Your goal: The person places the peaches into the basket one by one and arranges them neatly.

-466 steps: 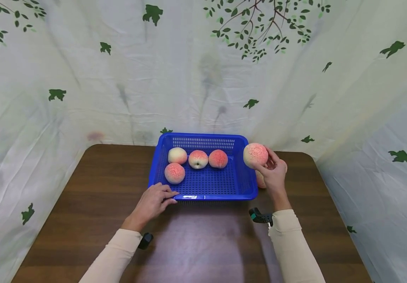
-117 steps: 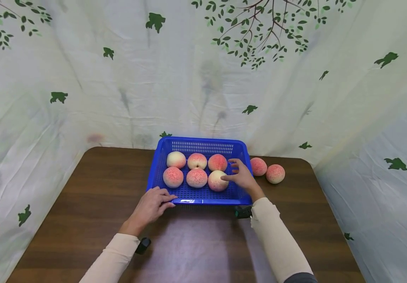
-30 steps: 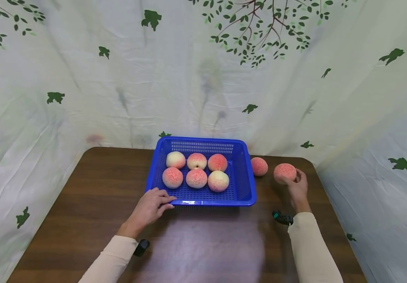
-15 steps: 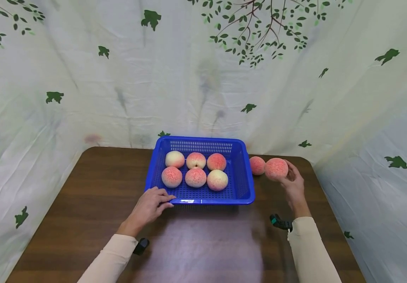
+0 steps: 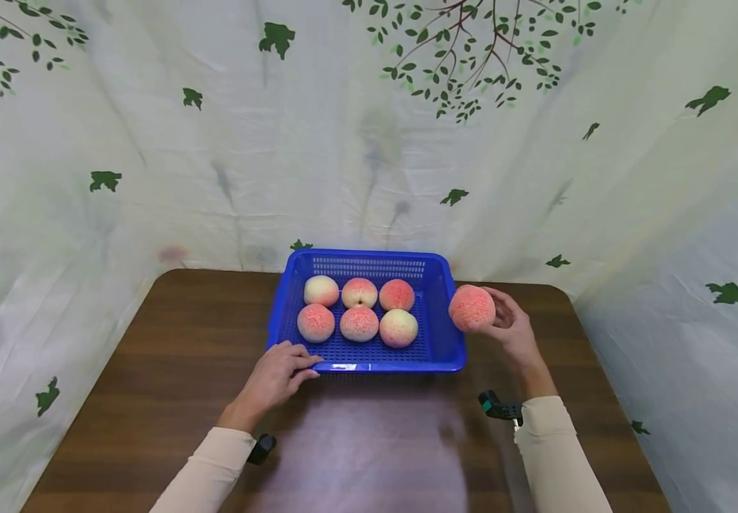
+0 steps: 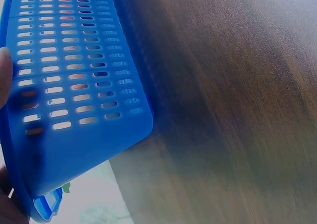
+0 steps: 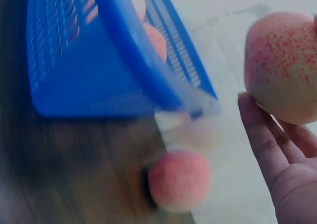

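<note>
In the head view a blue perforated basket [image 5: 382, 368] stands on the table with several peaches in two rows, among them a pale one [image 5: 398, 328] at the front right. My left hand [image 5: 278, 379] grips the basket's front left rim; its thumb [image 6: 5, 75] lies at the rim in the left wrist view. Beside the basket's right wall, my right hand [image 5: 515, 336] holds a reddish peach [image 5: 471, 308] between fingers and thumb, raised above the table. Another peach [image 7: 180, 180] sits on the table below it in the right wrist view, hidden in the head view.
The brown wooden table [image 5: 177, 356] has rounded far corners. A pale cloth [image 5: 343, 142] with printed leaves and branches hangs behind it and along both sides. Inside the basket, bare mesh [image 5: 432, 320] shows right of the peaches.
Since one second ago my right hand has carried the peach leftward from the table's right part to the basket's right wall. Earlier, two more peaches joined the basket's front row. My left hand stays put.
</note>
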Demonstrator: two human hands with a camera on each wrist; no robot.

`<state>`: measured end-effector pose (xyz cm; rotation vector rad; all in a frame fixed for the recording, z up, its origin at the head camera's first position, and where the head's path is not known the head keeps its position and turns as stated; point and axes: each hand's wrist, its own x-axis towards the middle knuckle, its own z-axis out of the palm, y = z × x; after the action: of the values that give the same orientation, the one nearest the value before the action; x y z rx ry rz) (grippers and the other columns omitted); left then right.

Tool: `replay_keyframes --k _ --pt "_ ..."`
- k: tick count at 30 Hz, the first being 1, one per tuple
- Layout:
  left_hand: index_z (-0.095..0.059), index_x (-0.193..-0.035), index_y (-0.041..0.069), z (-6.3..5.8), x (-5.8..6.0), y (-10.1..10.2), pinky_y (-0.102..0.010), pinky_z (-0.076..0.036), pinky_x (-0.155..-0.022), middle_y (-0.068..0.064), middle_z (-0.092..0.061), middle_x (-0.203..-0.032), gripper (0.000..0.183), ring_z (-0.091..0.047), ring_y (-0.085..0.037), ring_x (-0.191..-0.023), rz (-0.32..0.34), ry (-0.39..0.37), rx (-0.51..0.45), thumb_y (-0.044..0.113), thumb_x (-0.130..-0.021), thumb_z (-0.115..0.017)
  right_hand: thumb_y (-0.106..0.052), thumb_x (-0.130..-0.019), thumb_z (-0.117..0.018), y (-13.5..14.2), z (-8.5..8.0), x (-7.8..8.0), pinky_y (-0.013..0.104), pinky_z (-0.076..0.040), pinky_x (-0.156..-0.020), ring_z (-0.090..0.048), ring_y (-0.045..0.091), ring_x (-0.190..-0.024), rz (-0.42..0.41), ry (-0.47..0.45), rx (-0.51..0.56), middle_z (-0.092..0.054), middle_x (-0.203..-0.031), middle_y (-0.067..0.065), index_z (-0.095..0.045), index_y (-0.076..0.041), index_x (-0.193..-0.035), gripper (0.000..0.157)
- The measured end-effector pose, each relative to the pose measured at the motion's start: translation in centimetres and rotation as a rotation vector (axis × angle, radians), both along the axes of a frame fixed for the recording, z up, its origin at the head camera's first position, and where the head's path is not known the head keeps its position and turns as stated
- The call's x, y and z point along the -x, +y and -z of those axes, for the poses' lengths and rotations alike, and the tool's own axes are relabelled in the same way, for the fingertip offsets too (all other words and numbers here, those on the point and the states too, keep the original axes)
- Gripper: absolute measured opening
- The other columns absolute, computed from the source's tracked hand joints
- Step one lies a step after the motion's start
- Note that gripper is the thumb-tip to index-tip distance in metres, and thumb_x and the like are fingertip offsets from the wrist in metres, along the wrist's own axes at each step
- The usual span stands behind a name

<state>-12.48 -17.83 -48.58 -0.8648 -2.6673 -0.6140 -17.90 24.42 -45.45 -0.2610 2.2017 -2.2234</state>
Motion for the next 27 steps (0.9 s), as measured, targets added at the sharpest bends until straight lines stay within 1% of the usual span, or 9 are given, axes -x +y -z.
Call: replay_keyframes --k 4,6,10,14,17,21,27 --pt "-0.077 -0.102 0.009 0.2 0.0 0.5 -0.028 -0.039 -0.065 0.005 -0.065 -0.082 0.027 -0.047 -0.013 -0.071 0.001 -0.002 -0.007 0.021 -0.078 -0.079 0.006 -0.082 -0.072 -1.3 -0.4 0.0 0.024 -0.048 -0.091 -0.056 0.014 -0.114 -0.091 0.051 -0.063 -0.054 -0.132 0.003 -0.041 -0.002 -0.142 0.068" --pt "-0.077 -0.102 0.009 0.2 0.0 0.6 -0.028 -0.039 -0.065 0.005 -0.065 -0.081 0.027 -0.047 -0.013 -0.071 0.004 0.006 -0.012 0.021 -0.078 -0.079 0.006 -0.081 -0.073 -2.4 -0.6 0.2 0.025 -0.047 -0.093 -0.054 0.015 -0.117 -0.128 0.056 -0.073 -0.051 -0.135 0.008 -0.041 -0.002 -0.142 0.07" --pt "-0.078 -0.1 0.009 0.0 0.1 0.5 -0.028 -0.039 -0.064 0.005 -0.064 -0.08 0.027 -0.047 -0.013 -0.07 0.009 0.02 -0.017 0.02 -0.076 -0.08 0.005 -0.08 -0.074 -4.4 -0.5 0.6 0.026 -0.047 -0.093 -0.054 0.017 -0.117 -0.188 0.015 -0.077 -0.046 -0.138 0.014 -0.04 -0.003 -0.142 0.072" --pt "-0.077 -0.101 0.008 -0.1 0.2 0.2 -0.029 -0.04 -0.065 0.004 -0.065 -0.081 0.027 -0.049 -0.014 -0.071 0.003 0.014 -0.011 0.02 -0.077 -0.08 0.007 -0.078 -0.074 -6.5 -0.1 1.3 0.03 -0.048 -0.092 -0.055 0.025 -0.117 -0.241 -0.03 -0.048 -0.044 -0.141 0.015 -0.041 -0.003 -0.143 0.073" --pt "-0.077 -0.101 0.008 -0.1 0.1 0.0 -0.029 -0.041 -0.065 0.004 -0.065 -0.081 0.027 -0.049 -0.014 -0.071 -0.003 0.015 -0.004 0.02 -0.077 -0.08 0.007 -0.077 -0.075 -7.8 0.3 1.7 0.032 -0.048 -0.092 -0.054 0.029 -0.118 -0.278 -0.053 -0.048 -0.043 -0.142 0.016 -0.042 -0.003 -0.142 0.074" --pt "-0.077 -0.1 0.007 0.0 0.1 -0.1 -0.029 -0.04 -0.065 0.004 -0.064 -0.081 0.028 -0.049 -0.014 -0.071 -0.007 0.024 -0.001 0.019 -0.075 -0.08 0.006 -0.076 -0.076 -9.1 0.8 2.0 0.035 -0.049 -0.092 -0.054 0.032 -0.118 -0.328 -0.09 -0.076 -0.043 -0.143 0.016 -0.044 -0.004 -0.142 0.074" --pt "-0.077 -0.102 0.008 0.1 0.0 -0.1 -0.029 -0.04 -0.066 0.003 -0.065 -0.083 0.028 -0.049 -0.015 -0.072 -0.01 0.002 -0.002 0.021 -0.077 -0.08 0.009 -0.075 -0.075 -10.7 1.7 2.4 0.035 -0.048 -0.093 -0.054 0.033 -0.119 -0.391 -0.112 -0.111 -0.045 -0.142 0.016 -0.043 -0.001 -0.142 0.075"
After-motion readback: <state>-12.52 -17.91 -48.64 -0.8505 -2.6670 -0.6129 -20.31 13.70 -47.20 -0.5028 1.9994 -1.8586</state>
